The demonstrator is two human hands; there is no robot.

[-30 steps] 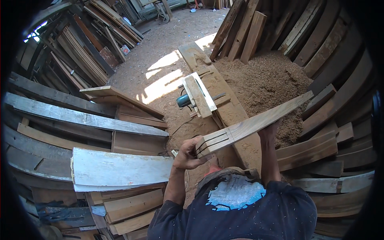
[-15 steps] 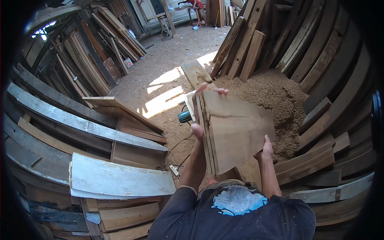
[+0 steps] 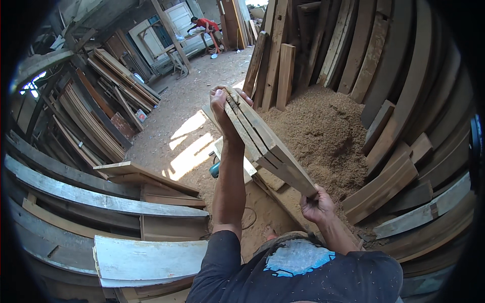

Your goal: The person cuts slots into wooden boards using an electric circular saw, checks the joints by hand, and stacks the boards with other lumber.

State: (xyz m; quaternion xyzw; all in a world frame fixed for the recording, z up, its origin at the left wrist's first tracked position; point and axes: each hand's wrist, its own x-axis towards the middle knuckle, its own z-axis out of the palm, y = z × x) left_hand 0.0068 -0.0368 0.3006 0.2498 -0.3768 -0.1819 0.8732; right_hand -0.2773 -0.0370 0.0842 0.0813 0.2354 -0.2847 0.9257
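A stack of flat wooden boards [image 3: 270, 146] is up in front of me, tilted with its layered edges turned toward me. Dark gaps run between the layers. My left hand [image 3: 220, 104] grips the far end, with the thumb on the near side and fingertips showing over the other side. At the near right corner, my right hand [image 3: 319, 206] pinches the stack between thumb and fingers. Beneath the boards lies a pale wooden work surface, partly hidden by them and by my left forearm. A green power tool [image 3: 214, 169] shows just left of that forearm.
A large sawdust heap [image 3: 323, 136] lies ahead to the right, with planks [image 3: 275, 55] leaning behind it. Long boards line both sides, including a white-painted board [image 3: 151, 257] near my left elbow. Far off, a person in red [image 3: 206, 25] bends over a bench.
The stack has turned from showing its broad face to showing its layered edges. My left hand has moved left and farther out; my right hand has come slightly lower and nearer. Both keep hold.
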